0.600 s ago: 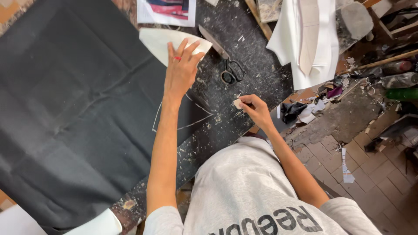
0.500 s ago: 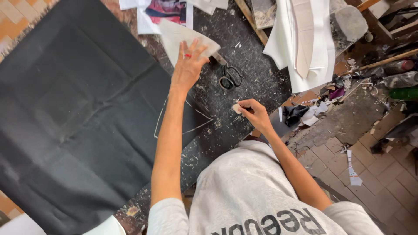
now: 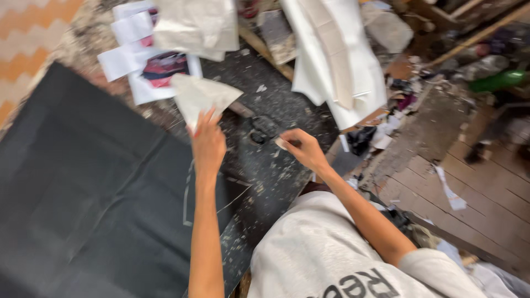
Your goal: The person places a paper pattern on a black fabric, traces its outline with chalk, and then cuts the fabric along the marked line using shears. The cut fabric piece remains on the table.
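My left hand (image 3: 207, 143) grips the lower edge of a cream paper pattern piece (image 3: 200, 98) and lifts it off the table. Below it lies a large sheet of black fabric (image 3: 94, 187) bearing a chalked outline (image 3: 190, 198) near my left forearm. A small pale piece of chalk (image 3: 281, 143) is pinched in my right hand (image 3: 303, 149), which hovers over the speckled dark tabletop (image 3: 270, 182). Black scissors (image 3: 259, 131) lie between my two hands, blurred.
White papers and a pink-printed sheet (image 3: 157, 69) lie at the table's far side. Folded white fabric (image 3: 337, 60) hangs over the right edge. Scraps and clutter (image 3: 408, 110) cover the wooden floor (image 3: 486, 182) to the right.
My left hand has lifted the paper pattern piece off the black fabric and moved it away from the chalked outline. My right hand keeps the chalk, shifted slightly toward the scissors.
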